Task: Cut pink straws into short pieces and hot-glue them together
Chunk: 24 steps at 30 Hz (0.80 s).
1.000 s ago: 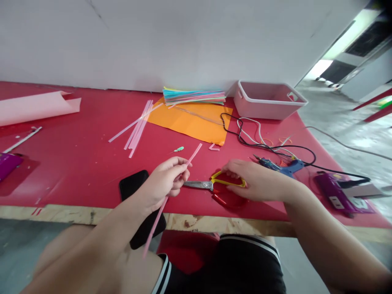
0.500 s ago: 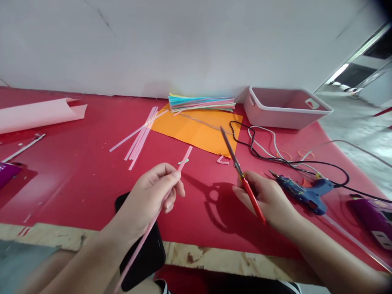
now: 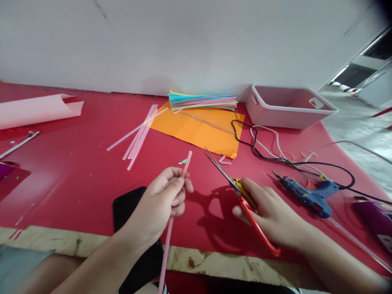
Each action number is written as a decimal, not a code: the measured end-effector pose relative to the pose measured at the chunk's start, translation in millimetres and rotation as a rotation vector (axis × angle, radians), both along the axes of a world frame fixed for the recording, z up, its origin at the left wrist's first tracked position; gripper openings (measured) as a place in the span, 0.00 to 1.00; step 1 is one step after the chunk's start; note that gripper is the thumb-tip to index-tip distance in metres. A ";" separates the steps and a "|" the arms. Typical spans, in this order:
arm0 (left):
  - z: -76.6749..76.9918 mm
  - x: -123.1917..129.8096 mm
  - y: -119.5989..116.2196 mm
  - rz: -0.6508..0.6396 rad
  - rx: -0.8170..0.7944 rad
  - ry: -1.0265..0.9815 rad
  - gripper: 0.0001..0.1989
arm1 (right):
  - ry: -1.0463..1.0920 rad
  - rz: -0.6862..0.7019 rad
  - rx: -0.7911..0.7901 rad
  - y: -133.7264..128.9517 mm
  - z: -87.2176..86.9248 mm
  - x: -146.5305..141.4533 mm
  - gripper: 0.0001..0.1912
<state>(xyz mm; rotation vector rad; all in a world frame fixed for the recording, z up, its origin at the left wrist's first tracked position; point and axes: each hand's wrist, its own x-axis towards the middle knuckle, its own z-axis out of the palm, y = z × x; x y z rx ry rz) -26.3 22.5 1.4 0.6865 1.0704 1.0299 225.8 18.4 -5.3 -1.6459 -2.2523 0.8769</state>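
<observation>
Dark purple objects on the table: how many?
2: one dark purple object at the left frame edge, another dark purple object at the right edge, beyond the blue glue gun. Both are cut off by the frame.

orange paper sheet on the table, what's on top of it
A multicoloured plastic straw bundle, a pale pink straw's end, a thin clear strip and some black cable overlie the sheet. The bundle hides part of its back; anything underneath is covered.

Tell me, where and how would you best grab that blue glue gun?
The glue gun is probably best taken by its handle, from above and the right: it lies on its side, nozzle aimed left and away, while the handle juts rightward.
</observation>
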 end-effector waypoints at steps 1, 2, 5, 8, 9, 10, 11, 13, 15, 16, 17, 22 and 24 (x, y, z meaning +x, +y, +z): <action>0.8 0.3 0.0 -0.014 -0.037 -0.021 0.06 | 0.006 0.012 -0.028 -0.1 0.0 -0.7 0.22; 1.6 0.7 0.0 -0.036 -0.070 -0.039 0.07 | 0.005 0.021 -0.053 -0.4 -0.3 -1.5 0.23; 3.7 2.2 -0.1 -0.109 -0.129 -0.088 0.08 | -0.028 0.038 -0.088 -2.2 -2.3 -4.1 0.24; 4.5 3.9 -1.0 -0.139 -0.146 -0.108 0.07 | -0.043 0.048 -0.093 -3.4 -3.7 -4.8 0.25; 4.6 4.4 -1.5 -0.145 -0.150 -0.108 0.06 | -0.041 0.050 -0.094 -3.4 -3.7 -4.6 0.25; 4.7 4.9 -2.1 -0.153 -0.151 -0.105 0.05 | -0.036 0.050 -0.095 -3.5 -3.5 -4.3 0.25; 4.6 5.4 -2.8 -0.163 -0.151 -0.099 0.04 | -0.028 0.051 -0.096 -3.5 -3.2 -4.0 0.25; 3.7 6.7 -4.0 -0.174 -0.145 -0.076 0.04 | 0.006 0.057 -0.109 -3.8 -2.5 -4.0 0.24; 1.7 8.7 -4.3 -0.167 -0.137 -0.049 0.06 | 0.065 0.062 -0.128 -4.7 -1.9 -4.9 0.25; 0.3 9.9 -4.1 -0.160 -0.135 -0.042 0.07 | 0.094 0.064 -0.143 -5.2 -1.6 -5.6 0.25; -1.2 11.3 -3.6 -0.154 -0.131 -0.041 0.09 | 0.118 0.065 -0.165 -5.8 -1.2 -6.2 0.26; -3.2 19.6 -0.2 -0.160 -0.062 -0.065 0.10 | 0.217 0.020 -0.324 -9.6 5.2 -6.8 0.28; -0.5 23.1 0.5 -0.143 -0.027 -0.046 0.09 | 0.311 0.010 -0.392 -12.5 9.6 -6.7 0.29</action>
